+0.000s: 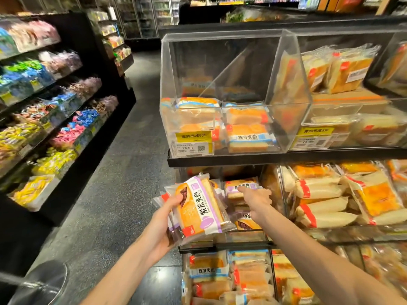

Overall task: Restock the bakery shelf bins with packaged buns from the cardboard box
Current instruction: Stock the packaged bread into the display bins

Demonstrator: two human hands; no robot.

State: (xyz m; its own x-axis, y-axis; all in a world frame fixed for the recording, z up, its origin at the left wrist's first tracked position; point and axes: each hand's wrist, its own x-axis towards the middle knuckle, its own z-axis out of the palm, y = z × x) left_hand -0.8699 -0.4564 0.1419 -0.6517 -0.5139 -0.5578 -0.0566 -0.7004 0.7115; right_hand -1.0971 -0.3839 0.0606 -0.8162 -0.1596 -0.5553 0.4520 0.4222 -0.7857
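Note:
My left hand [161,225] grips a small stack of purple-striped bun packs [198,208], held tilted in front of the middle shelf. My right hand [256,200] reaches into the clear middle-shelf bin [273,183] and touches a purple-labelled bun pack [241,187] lying on a pile of the same packs. Whether its fingers grip that pack is hidden by the back of the hand. No cardboard box is in view.
Above, a clear acrylic bin [286,84] holds several blue-labelled buns low down. Bins to the right [352,194] and below [231,278] are packed with orange and red-labelled bread. Candy shelves [55,106] line the aisle's left side. A metal cart edge [39,280] sits bottom left.

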